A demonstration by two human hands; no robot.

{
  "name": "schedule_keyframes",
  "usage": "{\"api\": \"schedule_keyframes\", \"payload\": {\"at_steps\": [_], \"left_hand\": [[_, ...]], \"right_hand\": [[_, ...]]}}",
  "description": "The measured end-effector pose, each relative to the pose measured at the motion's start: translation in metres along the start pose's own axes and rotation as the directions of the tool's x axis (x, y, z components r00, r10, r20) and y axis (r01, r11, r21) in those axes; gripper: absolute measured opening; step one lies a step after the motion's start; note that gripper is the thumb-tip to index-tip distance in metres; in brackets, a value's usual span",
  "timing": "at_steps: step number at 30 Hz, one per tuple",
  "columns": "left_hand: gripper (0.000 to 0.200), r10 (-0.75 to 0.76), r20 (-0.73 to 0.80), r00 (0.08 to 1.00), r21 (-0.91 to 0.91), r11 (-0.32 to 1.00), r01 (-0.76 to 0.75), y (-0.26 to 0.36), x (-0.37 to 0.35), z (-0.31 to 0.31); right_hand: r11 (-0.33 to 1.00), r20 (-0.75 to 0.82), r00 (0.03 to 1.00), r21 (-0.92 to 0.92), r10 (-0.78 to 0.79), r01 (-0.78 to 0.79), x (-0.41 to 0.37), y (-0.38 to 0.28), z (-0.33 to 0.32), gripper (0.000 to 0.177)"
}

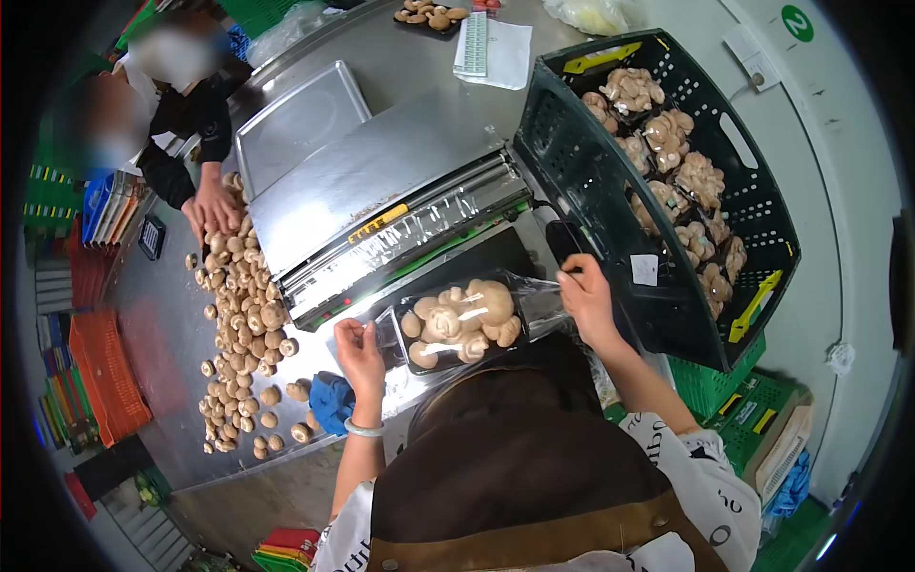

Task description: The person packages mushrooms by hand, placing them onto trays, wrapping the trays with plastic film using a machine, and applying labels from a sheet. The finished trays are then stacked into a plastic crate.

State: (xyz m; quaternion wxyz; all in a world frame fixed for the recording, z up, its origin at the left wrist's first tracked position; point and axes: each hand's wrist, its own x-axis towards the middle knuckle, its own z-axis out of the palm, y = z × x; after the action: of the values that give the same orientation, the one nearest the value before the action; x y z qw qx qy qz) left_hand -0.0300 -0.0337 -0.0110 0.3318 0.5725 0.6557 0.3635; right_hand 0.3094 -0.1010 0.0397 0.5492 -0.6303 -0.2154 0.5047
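Between my hands a black tray of mushrooms (462, 324) sits on the wrapping machine's front plate, with clear plastic film stretched over it. My left hand (360, 355), wearing a bracelet at the wrist, pinches the film's left end. At the right, my right hand (583, 291) grips the other end of the film and pulls it out from the tray. Just behind the tray lies the film wrapping machine (381, 214), its roller and film running along the near side. A crumpled blue cloth (332, 402) rests beside my left wrist.
Loose brown mushrooms (243, 334) are heaped on the steel table at left, where another person's hands (215, 202) reach in. A dark green crate (658, 200) with wrapped mushroom packs stands at right. A metal tray (300, 124) and papers (494, 52) lie farther back.
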Motion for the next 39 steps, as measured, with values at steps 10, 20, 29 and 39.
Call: {"api": "schedule_keyframes", "payload": {"at_steps": [10, 20, 29, 39], "left_hand": [[0.033, 0.510, 0.444, 0.737, 0.217, 0.736, -0.641, 0.015, 0.027, 0.091], [0.034, 0.584, 0.685, 0.435, -0.636, 0.190, 0.748, 0.114, -0.049, 0.055], [0.070, 0.336, 0.941, -0.052, -0.238, 0.761, 0.604, 0.197, -0.064, 0.042], [0.017, 0.091, 0.956, 0.279, -0.254, 0.733, 0.631, 0.198, -0.022, 0.117]], "right_hand": [[0.906, -0.297, 0.951, 0.419, 0.081, 0.054, 0.027, 0.205, 0.006, 0.016], [0.983, 0.815, 0.564, 0.033, -0.132, 0.182, -0.110, -0.004, 0.025, 0.024], [0.754, 0.683, 0.717, -0.396, -0.141, 0.525, -0.095, -0.153, -0.023, 0.057], [0.980, -0.445, 0.887, 0.088, -0.123, 0.180, -0.020, -0.158, -0.173, 0.052]]}}
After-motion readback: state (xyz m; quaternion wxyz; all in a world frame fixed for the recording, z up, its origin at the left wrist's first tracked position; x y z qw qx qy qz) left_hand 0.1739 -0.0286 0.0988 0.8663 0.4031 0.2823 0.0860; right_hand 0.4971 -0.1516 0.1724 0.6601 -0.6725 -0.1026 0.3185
